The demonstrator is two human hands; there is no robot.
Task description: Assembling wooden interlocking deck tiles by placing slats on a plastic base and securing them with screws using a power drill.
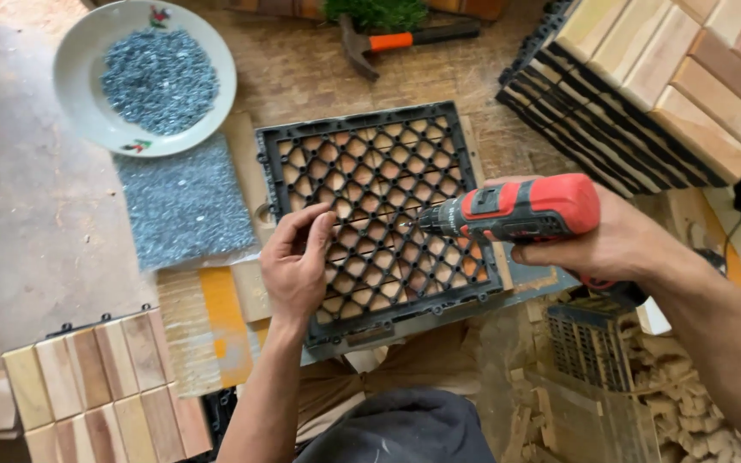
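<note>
One black grid (379,214) lies face-down on wooden slats in the middle of the bench, between a screw pile (183,201) and stacked tiles (645,94). The left hand (296,266) rests on it, fingers pinched together, seemingly on a screw, though this is too small to confirm. The right hand (611,244) is wrapped tightly around the red drill (516,210); its bit should stay upright and pressed steadily so it does not slip.

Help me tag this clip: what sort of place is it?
Likely a small woodworking workshop making deck tiles: a stack of finished wooden tiles, a bowl of screws, and a red cordless drill over a black plastic grid.
</note>
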